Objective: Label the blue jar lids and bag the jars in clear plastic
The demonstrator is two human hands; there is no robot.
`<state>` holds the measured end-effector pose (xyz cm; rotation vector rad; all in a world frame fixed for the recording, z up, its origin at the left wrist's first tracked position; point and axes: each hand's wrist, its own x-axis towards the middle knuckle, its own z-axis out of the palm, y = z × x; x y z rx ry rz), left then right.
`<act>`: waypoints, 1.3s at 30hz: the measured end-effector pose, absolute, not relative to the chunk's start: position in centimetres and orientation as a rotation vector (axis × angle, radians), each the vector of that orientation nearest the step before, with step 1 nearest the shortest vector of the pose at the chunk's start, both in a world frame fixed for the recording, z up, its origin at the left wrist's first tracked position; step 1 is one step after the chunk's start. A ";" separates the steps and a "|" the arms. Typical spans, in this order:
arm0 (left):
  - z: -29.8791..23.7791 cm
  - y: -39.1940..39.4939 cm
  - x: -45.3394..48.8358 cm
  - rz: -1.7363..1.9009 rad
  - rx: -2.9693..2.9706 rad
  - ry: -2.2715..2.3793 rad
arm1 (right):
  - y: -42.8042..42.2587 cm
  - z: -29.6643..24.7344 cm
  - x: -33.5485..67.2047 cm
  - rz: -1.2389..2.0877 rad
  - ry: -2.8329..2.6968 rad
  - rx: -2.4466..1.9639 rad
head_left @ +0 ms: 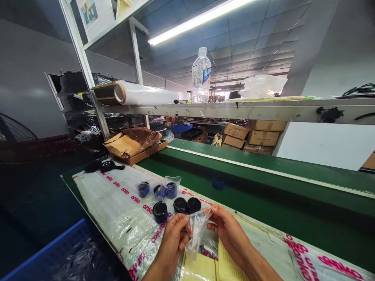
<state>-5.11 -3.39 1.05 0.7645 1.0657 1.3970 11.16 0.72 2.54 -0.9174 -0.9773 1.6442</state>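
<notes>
While a long green conveyor belt [263,191] runs beneath a steel shelf [234,111], stacked cardboard cartons [258,134] stand beyond it, and the shelf carries a roll of glossy stretch film [145,93] and a ribbed plastic water bottle [201,74]. At the near side, a slick, creased plastic sheet [99,199] printed with pink lettering covers the bench. On it sit three round black-lidded containers [180,205], squat and smooth, and just behind them three blue-and-black round containers [159,191] wrapped in thin clear bags. A single blue round container [218,182] rests on the belt. Smooth yellow paper [199,267] lies below the hands. The left hand [172,242] and right hand [228,234] are close together without touching, each pinching one upper edge of a crinkled clear plastic bag [197,230], which hangs between them above the yellow paper. Glare on the film makes it hard to tell whether anything is inside.
</notes>
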 end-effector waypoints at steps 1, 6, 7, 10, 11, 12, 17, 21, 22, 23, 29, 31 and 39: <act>0.7 -3.3 -5.2 1.375 0.816 1.117 | 0.9 2.5 11.3 1.649 -0.996 -0.928; 0.7 -2.5 -5.8 1.342 1.141 1.403 | 2.8 1.2 11.2 1.596 -1.141 -1.066; 1.1 -2.2 -5.9 1.343 1.220 1.473 | 3.4 0.8 11.0 1.573 -1.162 -1.100; 2.5 -1.1 -6.0 1.316 1.466 1.707 | 5.0 -0.3 10.2 1.494 -1.196 -1.201; 2.9 -0.7 -6.0 1.297 1.542 1.779 | 5.5 -0.6 10.0 1.467 -1.203 -1.234; 3.2 -0.3 -5.9 1.274 1.615 1.840 | 5.8 -0.9 9.8 1.441 -1.213 -1.265; 3.3 1.3 -5.7 1.179 1.951 1.961 | 6.8 -1.7 9.6 1.335 -1.307 -1.401; 2.9 2.3 -6.0 1.077 2.096 1.928 | 7.3 -2.0 9.8 1.271 -1.371 -1.442; 2.9 2.5 -6.1 1.052 2.116 1.909 | 7.4 -2.1 9.8 1.259 -1.381 -1.442; 2.9 2.7 -6.3 1.030 2.131 1.887 | 7.4 -2.2 9.9 1.251 -1.389 -1.440; 2.9 3.4 -6.5 0.974 2.096 1.794 | 7.6 -2.7 11.2 1.203 -1.415 -1.452; 2.9 3.8 -6.4 0.965 2.073 1.769 | 7.7 -2.8 11.7 1.165 -1.441 -1.454; 3.5 4.6 -6.0 0.852 2.065 1.792 | 7.9 -2.4 12.4 0.980 -1.598 -1.499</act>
